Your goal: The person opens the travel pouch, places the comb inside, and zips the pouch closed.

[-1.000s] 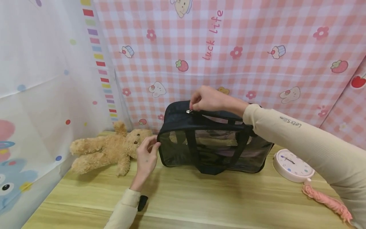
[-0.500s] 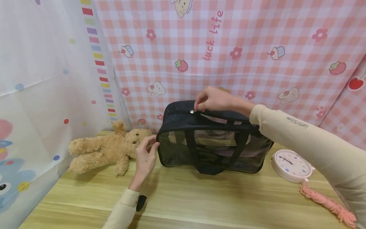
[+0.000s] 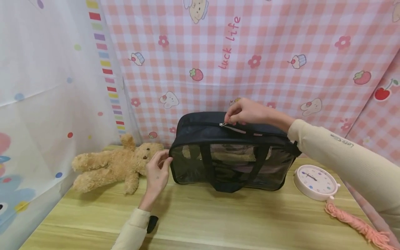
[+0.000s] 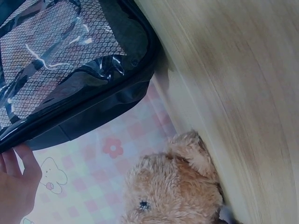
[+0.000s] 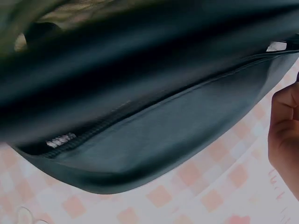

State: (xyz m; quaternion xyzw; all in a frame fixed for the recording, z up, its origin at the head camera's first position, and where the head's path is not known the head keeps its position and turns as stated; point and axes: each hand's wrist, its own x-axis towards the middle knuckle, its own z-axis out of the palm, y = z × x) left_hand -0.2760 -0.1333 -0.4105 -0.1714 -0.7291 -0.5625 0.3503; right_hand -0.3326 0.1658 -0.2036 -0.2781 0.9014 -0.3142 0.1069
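A black bag with see-through side panels stands upright in the middle of the table in the head view. My right hand pinches the pull of its metal zipper on the top. To the right of the slider the top seam gapes; to the left it is joined. At the bag's left side edge, my left hand holds the corner between thumb and fingers. The left wrist view shows those fingers at the dark trim. Most of the right hand falls outside the right wrist view.
A tan teddy bear lies left of the bag. On the right are a pale pink round clock and a bundle of pink yarn. A checked curtain hangs behind the wooden table.
My right hand has drawn the zipper slider rightward along the top, and the gap in the seam has become shorter. The left hand stays at the bag's edge.
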